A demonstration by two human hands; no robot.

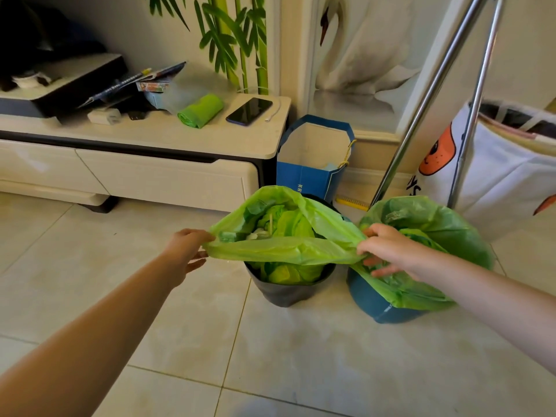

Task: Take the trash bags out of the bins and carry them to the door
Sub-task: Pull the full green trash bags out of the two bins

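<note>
Thin, crinkled green bag (288,251) sat in round dark bin (288,291) on tiled floor (150,311), mouth stretched left-right. My left hand (186,254) and right hand (388,251) pinched its opposite rim ends, fingers curled.

Pale tile floor (150,296), low white TV cabinet (135,173) w/ drawers — bamboo & swan mural wall (361,55) behind.

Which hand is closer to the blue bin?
Right. The right hand grips the green bag just above the blue bin; the left hand grips the bag beyond the dark bin.
</note>
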